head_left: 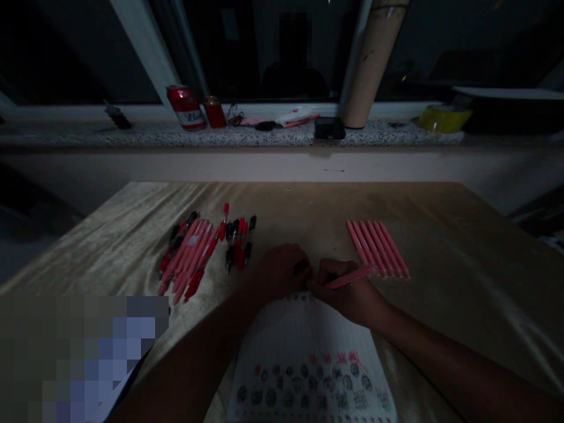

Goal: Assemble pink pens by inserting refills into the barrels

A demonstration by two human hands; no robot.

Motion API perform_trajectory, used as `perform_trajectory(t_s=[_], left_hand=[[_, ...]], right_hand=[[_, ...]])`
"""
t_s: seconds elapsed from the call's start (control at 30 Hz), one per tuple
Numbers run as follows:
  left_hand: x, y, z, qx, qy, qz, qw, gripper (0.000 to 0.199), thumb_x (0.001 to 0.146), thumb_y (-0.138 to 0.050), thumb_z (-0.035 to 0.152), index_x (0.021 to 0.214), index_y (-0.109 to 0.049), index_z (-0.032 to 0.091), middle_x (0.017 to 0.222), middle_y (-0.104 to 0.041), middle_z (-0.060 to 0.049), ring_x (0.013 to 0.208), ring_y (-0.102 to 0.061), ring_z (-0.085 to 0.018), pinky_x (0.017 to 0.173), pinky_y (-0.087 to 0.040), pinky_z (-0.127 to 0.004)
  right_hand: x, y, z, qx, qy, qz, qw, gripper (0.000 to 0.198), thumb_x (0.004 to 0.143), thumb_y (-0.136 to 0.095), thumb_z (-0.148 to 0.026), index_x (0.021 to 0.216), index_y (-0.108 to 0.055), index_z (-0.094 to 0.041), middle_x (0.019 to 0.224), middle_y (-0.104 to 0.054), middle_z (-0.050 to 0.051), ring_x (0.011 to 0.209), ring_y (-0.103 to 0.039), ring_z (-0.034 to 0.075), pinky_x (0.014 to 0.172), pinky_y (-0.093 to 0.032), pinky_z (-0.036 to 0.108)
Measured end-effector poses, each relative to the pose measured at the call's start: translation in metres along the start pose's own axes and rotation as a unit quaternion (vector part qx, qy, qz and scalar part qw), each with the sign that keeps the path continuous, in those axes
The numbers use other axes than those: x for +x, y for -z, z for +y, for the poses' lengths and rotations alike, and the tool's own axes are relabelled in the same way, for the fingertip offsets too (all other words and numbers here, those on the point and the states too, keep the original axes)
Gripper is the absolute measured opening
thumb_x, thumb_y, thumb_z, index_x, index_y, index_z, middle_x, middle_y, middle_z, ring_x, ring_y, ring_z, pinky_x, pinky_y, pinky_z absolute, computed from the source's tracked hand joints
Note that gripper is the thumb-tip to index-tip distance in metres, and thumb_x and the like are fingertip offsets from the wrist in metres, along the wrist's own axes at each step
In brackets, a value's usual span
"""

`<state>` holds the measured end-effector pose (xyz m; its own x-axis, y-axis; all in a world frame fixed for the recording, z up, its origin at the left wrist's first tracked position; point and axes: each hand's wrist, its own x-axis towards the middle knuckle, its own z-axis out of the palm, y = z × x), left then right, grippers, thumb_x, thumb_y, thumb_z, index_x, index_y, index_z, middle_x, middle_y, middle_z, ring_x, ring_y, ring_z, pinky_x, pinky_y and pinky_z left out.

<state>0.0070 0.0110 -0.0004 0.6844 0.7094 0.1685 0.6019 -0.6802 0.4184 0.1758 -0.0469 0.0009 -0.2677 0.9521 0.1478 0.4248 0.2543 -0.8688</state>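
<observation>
- Dark window panes point(220, 53) in pale frames fill the background, dimly reflecting a person.
- Below them, a wide table point(304, 205) with a glossy beige covering.
- Speckled grey stone windowsill point(273, 140), running behind the table.
- Tall tan tube point(374, 64), standing tilted on the sill.
- White lined notebook page point(304, 329) with punched holes, at the table's near side, bearing dark round scribbles and red marks.
- Heaped pile of pink, red and black pens point(189, 252), on the left of the table.
- Neat slanting row of slim pink pens point(374, 247), side by side on the right.
- Left hand point(284, 270), fingers curled, at the page's far edge; whether it grips anything, I cannot tell.
- Right hand point(346, 294), just beside the left, grasping a pen.
- Small cluster of short red and black pen parts point(239, 241), between pile and left hand.
- Red-and-white metal can point(187, 108), on the sill.
- Slender pink plastic pen point(352, 276), in the right hand, its upper end near the row.
</observation>
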Motion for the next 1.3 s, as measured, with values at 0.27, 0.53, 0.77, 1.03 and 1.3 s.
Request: perform_trajectory(t_s=[0.27,0.53,0.77,1.03,1.3], left_hand=[[0.000,-0.004,-0.002,0.004,-0.006,0.012,1.000,0.016,0.081,-0.054,0.029,0.075,-0.059,0.015,0.074,-0.056,-0.002,0.070,-0.052,-0.013,0.064,-0.039,-0.025],[-0.001,-0.003,-0.003,0.002,-0.011,0.015,1.000,0.015,0.082,-0.052,0.028,0.077,-0.059,0.015,0.076,-0.057,-0.002,0.072,-0.053,-0.013,0.066,-0.040,-0.025],[-0.001,-0.004,-0.003,-0.002,-0.011,0.025,1.000,0.016,0.082,-0.052,0.029,0.075,-0.058,0.016,0.072,-0.056,-0.001,0.068,-0.053,-0.012,0.063,-0.040,-0.024],[-0.006,0.004,0.004,-0.042,-0.084,0.051,0.994,0.017,0.083,-0.047,0.027,0.079,-0.058,0.015,0.072,-0.056,-0.002,0.064,-0.052,-0.011,0.060,-0.038,-0.023],[-0.005,-0.001,0.003,-0.027,-0.085,0.039,0.995,0.024,0.086,-0.046,0.035,0.080,-0.058,0.015,0.073,-0.055,-0.002,0.063,-0.051,-0.011,0.060,-0.038,-0.023]], right_hand=[[-0.001,-0.001,0.002,0.009,-0.002,-0.008,1.000,0.024,0.073,-0.058,-0.018,0.055,-0.041,-0.018,0.051,-0.041,-0.006,0.047,-0.036,0.006,0.041,-0.024,0.018],[-0.001,0.000,0.000,0.014,-0.018,-0.006,1.000,0.021,0.073,-0.056,-0.018,0.057,-0.043,-0.018,0.052,-0.044,-0.005,0.047,-0.037,0.006,0.041,-0.025,0.018],[0.000,0.000,0.002,0.035,-0.031,0.001,0.999,0.024,0.073,-0.057,-0.019,0.056,-0.041,-0.019,0.050,-0.041,-0.006,0.044,-0.037,0.006,0.039,-0.024,0.017],[0.006,0.005,0.007,0.169,-0.121,0.034,0.978,0.031,0.073,-0.066,-0.039,0.062,-0.044,-0.019,0.041,-0.045,-0.008,0.031,-0.042,0.007,0.030,-0.024,0.016],[0.011,0.006,0.012,0.272,-0.127,0.024,0.954,0.029,0.073,-0.067,-0.043,0.073,-0.053,-0.018,0.047,-0.049,-0.007,0.034,-0.044,0.007,0.034,-0.031,0.018]])
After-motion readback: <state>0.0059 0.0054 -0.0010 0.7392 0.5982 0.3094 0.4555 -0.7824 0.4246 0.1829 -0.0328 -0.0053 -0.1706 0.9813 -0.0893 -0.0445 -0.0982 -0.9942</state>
